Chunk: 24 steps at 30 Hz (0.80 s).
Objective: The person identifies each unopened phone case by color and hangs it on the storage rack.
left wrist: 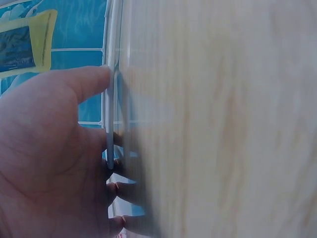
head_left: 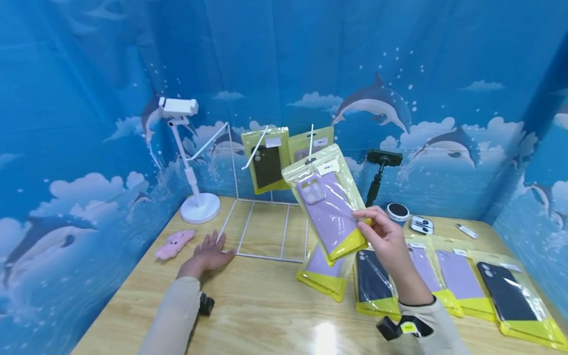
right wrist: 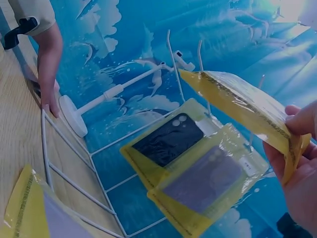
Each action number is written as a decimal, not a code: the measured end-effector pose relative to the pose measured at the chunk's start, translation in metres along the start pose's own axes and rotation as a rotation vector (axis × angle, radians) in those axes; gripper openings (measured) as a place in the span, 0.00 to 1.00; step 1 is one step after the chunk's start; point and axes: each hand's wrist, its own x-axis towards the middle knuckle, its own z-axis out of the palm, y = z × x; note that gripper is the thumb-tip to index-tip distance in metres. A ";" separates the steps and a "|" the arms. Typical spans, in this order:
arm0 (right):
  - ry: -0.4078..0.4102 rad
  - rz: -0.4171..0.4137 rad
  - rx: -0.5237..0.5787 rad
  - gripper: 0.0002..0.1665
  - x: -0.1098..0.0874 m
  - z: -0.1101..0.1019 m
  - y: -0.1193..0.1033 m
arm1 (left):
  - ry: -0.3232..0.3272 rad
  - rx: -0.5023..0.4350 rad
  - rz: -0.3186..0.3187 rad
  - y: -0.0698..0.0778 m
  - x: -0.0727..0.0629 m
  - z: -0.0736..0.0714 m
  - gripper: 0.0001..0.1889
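My right hand (head_left: 390, 246) pinches the lower right edge of a bagged purple phone case (head_left: 326, 209), held tilted in front of the white wire rack (head_left: 262, 258). Its top edge is close to the rack's right hook (head_left: 311, 140); I cannot tell whether the hook passes through the hole. Behind it hang a bagged black phone case (head_left: 267, 165) and another bagged purple phone case (right wrist: 208, 173). My left hand (head_left: 207, 254) rests at the rack's front left base corner, fingers extended. In the left wrist view, the thumb touches a white rod (left wrist: 111, 99).
More bagged phone cases lie on the table at right, including a black one (head_left: 506, 291) and a purple one (head_left: 459, 271). A white stand (head_left: 199, 207) and pink item (head_left: 174, 244) are at left. A black phone holder (head_left: 384, 158), round speaker (head_left: 397, 212) and earphone box (head_left: 421, 225) stand behind.
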 end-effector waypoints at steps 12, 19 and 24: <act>0.167 0.188 -0.042 0.12 0.046 0.013 0.037 | -0.006 0.003 -0.006 0.001 0.001 0.000 0.42; 0.164 0.283 -0.066 0.12 0.074 0.025 0.060 | -0.007 0.002 -0.004 0.003 0.000 -0.002 0.41; 0.116 0.355 -0.098 0.12 0.076 0.028 0.068 | -0.003 0.013 0.000 0.002 0.001 0.000 0.41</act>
